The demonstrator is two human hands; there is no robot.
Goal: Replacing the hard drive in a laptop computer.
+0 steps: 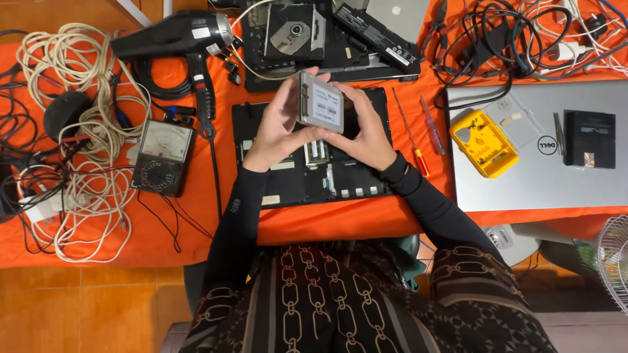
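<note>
A flat silver drive [321, 102] with a white label is held up between both my hands. My left hand [276, 124] grips its left edge with fingers curled round the top. My right hand [365, 127] holds its right and lower edge. Under them on the orange cloth lies an opened black laptop base [288, 183] with green memory modules [316, 151] showing just below the drive.
A black hot-air blower [180, 39] and an analogue multimeter [163, 157] lie at left among white cables [85, 137]. An optical drive [296, 31] and a battery [376, 34] sit behind. Red screwdrivers [428, 124], a yellow tool [483, 142] and a silver laptop [543, 170] are at right.
</note>
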